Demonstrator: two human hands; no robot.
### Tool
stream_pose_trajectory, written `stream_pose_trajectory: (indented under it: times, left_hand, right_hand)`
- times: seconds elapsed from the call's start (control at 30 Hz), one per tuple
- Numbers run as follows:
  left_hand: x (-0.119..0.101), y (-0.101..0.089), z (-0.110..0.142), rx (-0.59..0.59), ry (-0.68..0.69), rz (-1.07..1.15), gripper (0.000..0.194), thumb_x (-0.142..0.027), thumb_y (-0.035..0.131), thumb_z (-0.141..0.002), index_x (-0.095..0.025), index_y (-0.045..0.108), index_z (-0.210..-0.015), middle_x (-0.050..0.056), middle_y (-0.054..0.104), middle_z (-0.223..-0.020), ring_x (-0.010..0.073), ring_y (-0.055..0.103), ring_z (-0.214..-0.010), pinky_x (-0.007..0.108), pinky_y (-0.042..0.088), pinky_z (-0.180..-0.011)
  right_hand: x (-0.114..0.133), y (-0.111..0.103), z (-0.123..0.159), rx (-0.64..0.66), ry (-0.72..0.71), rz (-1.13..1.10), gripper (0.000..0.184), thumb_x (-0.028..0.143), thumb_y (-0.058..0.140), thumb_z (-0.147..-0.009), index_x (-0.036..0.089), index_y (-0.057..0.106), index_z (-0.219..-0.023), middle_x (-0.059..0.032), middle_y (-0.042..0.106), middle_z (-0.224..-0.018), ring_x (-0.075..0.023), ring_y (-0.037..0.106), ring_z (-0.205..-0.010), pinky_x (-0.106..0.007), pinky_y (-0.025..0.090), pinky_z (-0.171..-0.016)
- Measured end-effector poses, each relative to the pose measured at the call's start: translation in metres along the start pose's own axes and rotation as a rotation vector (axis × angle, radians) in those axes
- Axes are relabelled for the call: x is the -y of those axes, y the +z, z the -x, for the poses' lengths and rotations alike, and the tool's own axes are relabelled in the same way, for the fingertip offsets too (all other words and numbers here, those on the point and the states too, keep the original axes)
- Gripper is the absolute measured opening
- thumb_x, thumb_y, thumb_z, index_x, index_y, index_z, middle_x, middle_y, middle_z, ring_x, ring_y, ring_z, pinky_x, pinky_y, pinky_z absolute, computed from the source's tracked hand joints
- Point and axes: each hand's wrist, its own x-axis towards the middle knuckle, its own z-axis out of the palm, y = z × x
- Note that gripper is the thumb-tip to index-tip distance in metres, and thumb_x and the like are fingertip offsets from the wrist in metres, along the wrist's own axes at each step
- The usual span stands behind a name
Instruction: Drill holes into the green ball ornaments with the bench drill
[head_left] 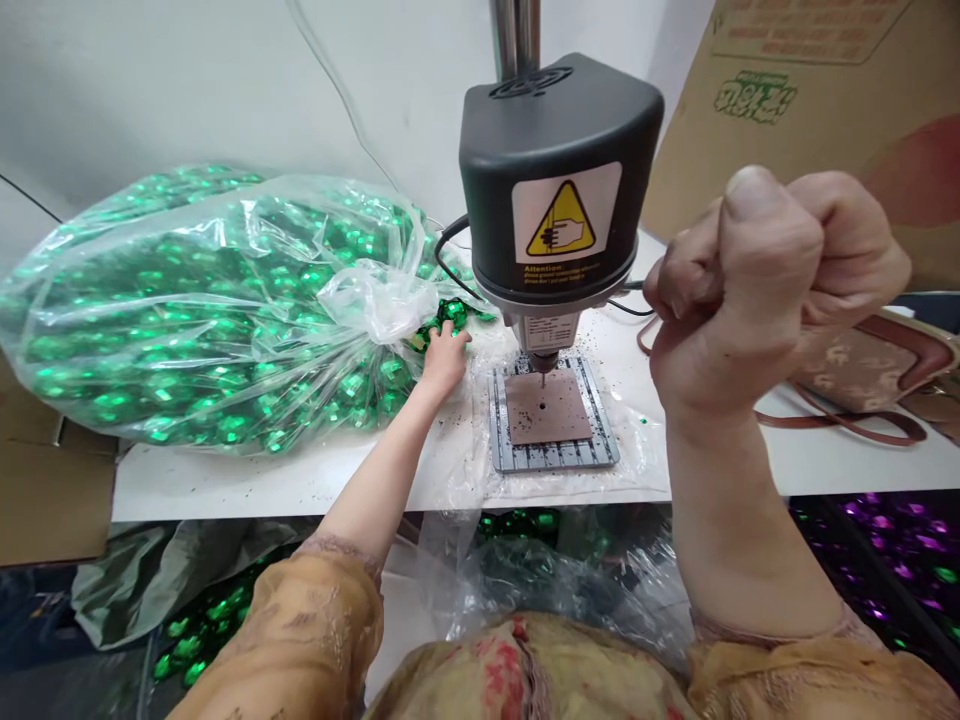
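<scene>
On the left, my left hand [446, 362] reaches to shiny green faceted balls [453, 314] by the gathered neck of a clear plastic bag [225, 300]. Its fingers are apart and touch the balls; the farther fingertips are partly hidden. My right hand [772, 280] is a fist beside the small bench drill press [559, 190], closed round its feed lever [634, 286], of which only a short end shows. Under the chuck, the thin drill bit [544, 379] stands over a brown square plate [551, 425] with a dark hole, lying on the slotted metal base [506, 460].
Dark shavings are scattered on the white table [262, 485] around the base. A large cardboard box [690, 180] stands at the back right, near a patterned bag [862, 365] with a brown strap. Below the table edge lie more green balls [202, 625] and purple ones [892, 540].
</scene>
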Motion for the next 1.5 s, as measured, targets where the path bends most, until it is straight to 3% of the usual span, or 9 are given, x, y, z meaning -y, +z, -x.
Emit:
stream_pose_trajectory:
  times: [0.2,0.33,0.4,0.47,0.6,0.73,1.07,1.5]
  left_hand:
    - [0.005,0.004,0.007,-0.098,-0.041,0.296,0.029,-0.017,0.070,-0.079,-0.021,0.067,-0.107,0.007,0.059,-0.101,0.0236,0.060,-0.089,0.039,0.050,-0.087]
    - [-0.002,-0.001,0.013,-0.118,-0.073,0.896,0.037,-0.036,0.073,-0.081,-0.023,0.062,-0.114,0.002,0.063,-0.096,0.0139,0.059,-0.076,0.029,0.051,-0.074]
    - [-0.013,-0.003,0.021,-0.091,-0.102,1.191,0.047,-0.047,0.072,-0.082,-0.025,0.060,-0.122,0.003,0.065,-0.100,0.0144,0.064,-0.082,0.028,0.054,-0.074]
    - [-0.026,-0.002,0.036,-0.021,-0.111,1.340,0.051,-0.052,0.072,-0.082,-0.025,0.062,-0.124,0.004,0.067,-0.104,0.0165,0.067,-0.088,0.031,0.056,-0.079]
    - [-0.048,0.005,0.069,0.020,-0.057,1.339,0.051,-0.049,0.081,-0.077,-0.022,0.066,-0.117,0.006,0.072,-0.106,0.0185,0.068,-0.095,0.034,0.055,-0.089]
    - [-0.055,0.016,0.087,0.048,-0.010,1.297,0.054,-0.049,0.085,-0.075,-0.020,0.066,-0.116,0.008,0.073,-0.109,0.0204,0.068,-0.100,0.035,0.056,-0.093]
    - [-0.062,0.026,0.085,0.100,0.045,1.274,0.062,-0.047,0.085,-0.074,-0.019,0.063,-0.125,0.010,0.073,-0.118,0.0249,0.069,-0.109,0.042,0.055,-0.099]
    - [-0.081,0.030,0.095,0.083,0.111,1.232,0.057,-0.042,0.086,-0.074,-0.020,0.060,-0.120,0.011,0.069,-0.126,0.0264,0.065,-0.120,0.044,0.050,-0.108]
  right_hand:
    - [-0.001,0.000,0.001,0.001,-0.005,-0.007,0.044,0.023,0.059,-0.089,0.021,0.032,-0.054,0.0061,0.033,-0.047,-0.0048,0.031,-0.042,-0.026,0.022,-0.046]
    - [-0.003,0.000,0.001,-0.015,-0.017,-0.018,0.044,0.021,0.059,-0.088,0.022,0.032,-0.054,0.0066,0.032,-0.046,-0.0053,0.031,-0.041,-0.026,0.021,-0.046]
    - [-0.004,0.000,0.000,-0.011,-0.031,-0.028,0.044,0.021,0.060,-0.088,0.022,0.032,-0.054,0.0069,0.031,-0.045,-0.0055,0.031,-0.041,-0.027,0.021,-0.045]
    - [-0.004,0.000,0.000,-0.003,-0.047,-0.036,0.044,0.021,0.060,-0.088,0.022,0.032,-0.054,0.0070,0.031,-0.045,-0.0054,0.030,-0.040,-0.026,0.021,-0.045]
    - [-0.005,0.000,0.000,0.003,-0.054,-0.042,0.044,0.021,0.060,-0.088,0.021,0.032,-0.054,0.0071,0.031,-0.046,-0.0046,0.030,-0.040,-0.025,0.022,-0.045]
    - [-0.006,0.000,0.000,0.004,-0.065,-0.044,0.044,0.021,0.060,-0.088,0.021,0.031,-0.055,0.0075,0.031,-0.045,-0.0043,0.030,-0.040,-0.025,0.022,-0.044]
    - [-0.006,0.001,0.000,-0.001,-0.061,-0.055,0.045,0.021,0.060,-0.089,0.020,0.030,-0.055,0.0074,0.030,-0.045,-0.0036,0.029,-0.040,-0.025,0.021,-0.045]
    - [-0.008,-0.001,0.000,0.020,-0.050,-0.066,0.050,0.030,0.063,-0.088,0.021,0.025,-0.057,0.0076,0.027,-0.047,-0.0040,0.027,-0.040,-0.026,0.020,-0.043]
